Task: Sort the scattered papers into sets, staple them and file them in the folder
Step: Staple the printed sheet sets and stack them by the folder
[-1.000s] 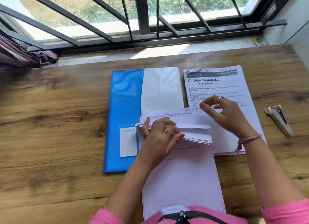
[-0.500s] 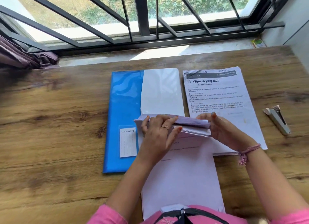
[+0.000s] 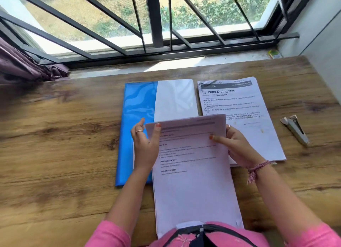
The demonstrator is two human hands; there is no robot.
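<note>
Person holds a paper stack w/ both hands, lifted at the far end, near end running down to the body over the table. Left hand is at the stack's left edge near the top corner: thumb curled over onto the printed face, the other fingers partly straight and sticking up beside/behind the edge, so a loose pinch, not a tight fist. Right hand is at the right edge: thumb pressed flat on the top sheet pointing inward, remaining fingers wrapped behind the sheets, mostly hidden. Stack thus sits between the two hands, thumbs on top, fingers underneath.

Blue folder lies flat just beyond and left of the stack, w/ a white sheet on its right half; left hand hovers over it. A second pile, top page titled "Wipe Drying Mat", lies right of the folder, partly under the held stack and right hand. Stapler lies well apart to the right.
</note>
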